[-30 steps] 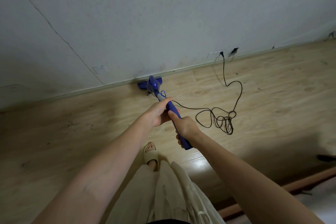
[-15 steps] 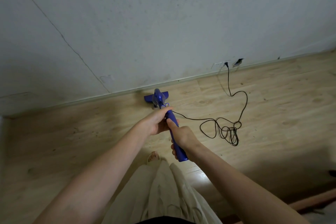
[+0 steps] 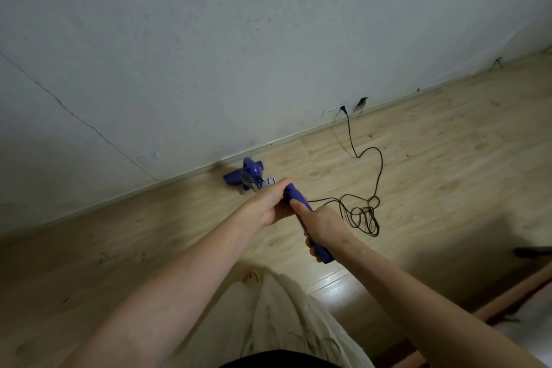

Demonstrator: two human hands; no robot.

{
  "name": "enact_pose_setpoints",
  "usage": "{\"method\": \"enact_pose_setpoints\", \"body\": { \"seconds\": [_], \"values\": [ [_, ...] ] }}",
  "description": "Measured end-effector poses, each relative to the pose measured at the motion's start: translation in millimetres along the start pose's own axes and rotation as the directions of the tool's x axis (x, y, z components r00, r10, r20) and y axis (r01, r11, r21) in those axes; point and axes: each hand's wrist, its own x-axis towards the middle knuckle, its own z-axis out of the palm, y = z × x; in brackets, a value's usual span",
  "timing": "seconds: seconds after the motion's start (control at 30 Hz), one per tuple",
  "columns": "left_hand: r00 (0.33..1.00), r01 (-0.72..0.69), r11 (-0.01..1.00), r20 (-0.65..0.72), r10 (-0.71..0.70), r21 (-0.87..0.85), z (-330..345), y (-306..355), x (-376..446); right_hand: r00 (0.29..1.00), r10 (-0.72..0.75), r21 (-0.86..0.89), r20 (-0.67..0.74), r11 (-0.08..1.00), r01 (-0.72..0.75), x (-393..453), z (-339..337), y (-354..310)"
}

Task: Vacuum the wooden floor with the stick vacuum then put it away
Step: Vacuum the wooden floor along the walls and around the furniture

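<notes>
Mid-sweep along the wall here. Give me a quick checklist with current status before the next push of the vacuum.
1. Both hands on the handle: ok. Left hand and right hand grip the blue vacuum.
2. Head on the floor: ok, close to the baseboard.
3. Cord plugged into the wall outlet: ok.
4. Cord clear of the head: ok, bunched to the right.
5. Foot clear of cord: ok.
6. Motor running: cannot tell.
</notes>
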Motion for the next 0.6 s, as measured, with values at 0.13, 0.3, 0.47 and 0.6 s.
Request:
{"method": "enact_pose_setpoints", "body": {
  "seconds": [0.13, 0.3, 0.47, 0.6],
  "values": [
    [0.996, 0.059, 0.997, 0.066, -0.061, 0.043, 13.5, -1.0, -1.4, 0.999, 0.052, 0.050, -0.010, 0.997, -0.051, -12.1, -11.8, 1.7],
    [0.994, 0.074, 0.993, 0.070, -0.081, 0.090, 27.3, 2.5, 3.9, 0.998, 0.063, 0.073, -0.021, 0.995, -0.061, -7.9, -25.5, 2.2],
    [0.998, 0.037, 0.995, 0.055, -0.043, 0.090, 31.9, 10.9, 18.2, 0.999, 0.022, 0.080, 0.025, 0.997, -0.024, 12.2, -32.1, -2.1],
    [1.000, -0.022, 0.999, -0.011, 0.023, 0.045, 40.9, 13.7, 31.2, 0.997, -0.043, 0.065, 0.067, 0.997, 0.038, 30.4, -42.6, -6.5]
  ]
}}
